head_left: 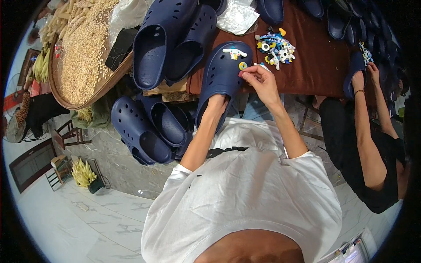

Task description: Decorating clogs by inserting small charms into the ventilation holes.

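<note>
A navy clog [213,72] lies toe-away at the table edge, its heel over my lap. My left hand [216,104] reaches into its foot opening, fingers hidden inside. On the toe sit a white-and-blue cartoon dog charm [235,53] and a round yellow-rimmed charm [243,65]. Beside them, my right hand [262,83] pinches a small pinkish-red piece [240,74] between thumb and forefinger, against the clog's right side. A white charm [262,66] shows partly behind this hand. Farther right is a heap of mixed charms [277,49] in white, blue, yellow and black.
More navy clogs [151,52] stand at left, and others [142,127] are stacked below. A round tray of kernels [83,57] is at far left. Crumpled white plastic [237,17] lies behind. At right, a co-worker's hands [358,81] handle another clog over the brown tablecloth [311,57].
</note>
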`<state>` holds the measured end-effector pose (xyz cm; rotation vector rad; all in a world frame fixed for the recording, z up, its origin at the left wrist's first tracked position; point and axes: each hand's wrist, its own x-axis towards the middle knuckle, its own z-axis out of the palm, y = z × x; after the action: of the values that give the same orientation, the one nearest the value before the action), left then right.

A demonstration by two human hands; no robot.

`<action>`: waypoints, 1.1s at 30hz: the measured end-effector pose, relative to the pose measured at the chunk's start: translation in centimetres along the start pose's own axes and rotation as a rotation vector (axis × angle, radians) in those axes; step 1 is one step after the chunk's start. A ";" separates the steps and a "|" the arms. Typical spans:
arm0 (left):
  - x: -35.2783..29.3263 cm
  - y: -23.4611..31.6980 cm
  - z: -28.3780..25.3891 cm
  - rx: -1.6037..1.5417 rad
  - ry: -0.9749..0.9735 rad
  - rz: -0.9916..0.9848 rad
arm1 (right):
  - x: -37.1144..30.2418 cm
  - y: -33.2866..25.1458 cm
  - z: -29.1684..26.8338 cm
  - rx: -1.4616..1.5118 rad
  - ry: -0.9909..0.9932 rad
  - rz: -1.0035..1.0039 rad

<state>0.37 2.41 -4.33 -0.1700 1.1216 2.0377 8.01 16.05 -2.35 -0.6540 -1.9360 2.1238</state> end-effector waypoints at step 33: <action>-1.1 -0.4 -1.3 0.114 0.043 0.044 | -0.1 1.7 0.0 0.218 -0.010 0.173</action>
<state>1.12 0.91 -4.91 -0.1332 1.2753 2.0104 8.40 15.82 -3.97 -0.7922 -1.6734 2.4004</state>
